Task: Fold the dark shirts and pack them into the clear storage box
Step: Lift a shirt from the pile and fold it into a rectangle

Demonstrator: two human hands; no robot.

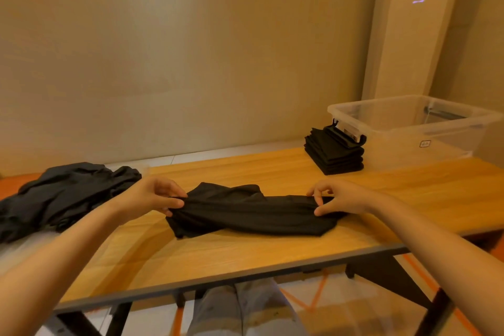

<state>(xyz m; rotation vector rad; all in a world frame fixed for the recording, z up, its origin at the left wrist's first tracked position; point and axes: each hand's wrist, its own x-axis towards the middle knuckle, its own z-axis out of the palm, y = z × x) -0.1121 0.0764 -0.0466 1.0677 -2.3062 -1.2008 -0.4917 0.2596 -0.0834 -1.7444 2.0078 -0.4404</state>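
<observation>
A partly folded dark shirt (pixel 251 213) lies across the middle of the wooden table (pixel 245 256). My left hand (pixel 152 195) pinches its left end between thumb and fingers. My right hand (pixel 338 198) pinches its right end the same way. A neat stack of folded dark shirts (pixel 331 154) stands at the back right, touching the clear storage box (pixel 425 128), which looks empty. A loose heap of unfolded dark shirts (pixel 62 194) lies at the table's left end.
A black latch (pixel 345 135) on the box's near side hangs over the folded stack. A tall white air conditioner (pixel 414 27) stands behind the box against the wall. My legs show under the table's front edge.
</observation>
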